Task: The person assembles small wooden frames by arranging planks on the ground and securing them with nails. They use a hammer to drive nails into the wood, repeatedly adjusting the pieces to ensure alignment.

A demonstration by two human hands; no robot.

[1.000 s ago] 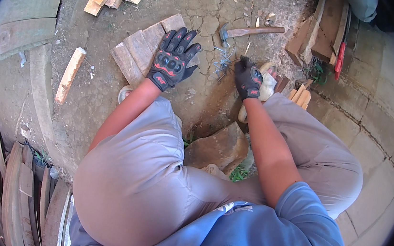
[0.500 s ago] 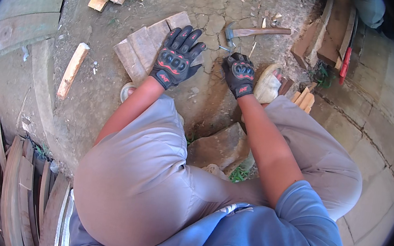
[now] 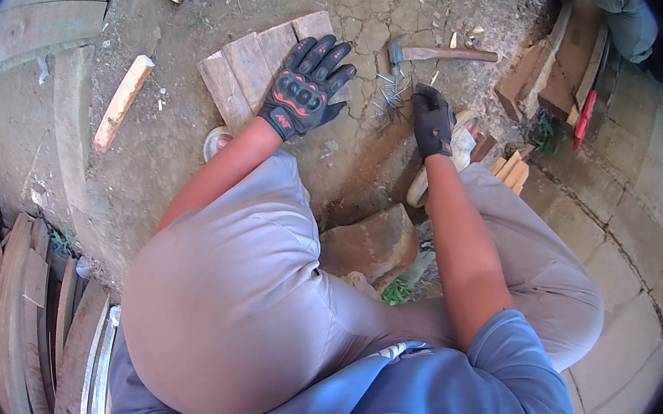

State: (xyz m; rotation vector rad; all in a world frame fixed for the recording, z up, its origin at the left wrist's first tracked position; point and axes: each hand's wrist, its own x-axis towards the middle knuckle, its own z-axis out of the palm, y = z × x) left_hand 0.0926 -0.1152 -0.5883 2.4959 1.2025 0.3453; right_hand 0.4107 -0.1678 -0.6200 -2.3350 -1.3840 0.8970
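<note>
On the left, short wooden boards (image 3: pixel 241 67) lie side by side on the dirt (image 3: pixel 353 153), and the gloved left hand (image 3: pixel 305 87) lies flat over them with its fingers stretched out, so I think a board could slide if that hand pushed crookedly. Next comes a loose pile of nails (image 3: pixel 391 96), which could poke through a glove if grabbed too fast. Just beside it, the gloved right hand (image 3: pixel 433 121) has bent fingers, though I can't tell if they hold anything, and bumping the hammer (image 3: pixel 448 54) just above could scatter the pile.
</note>
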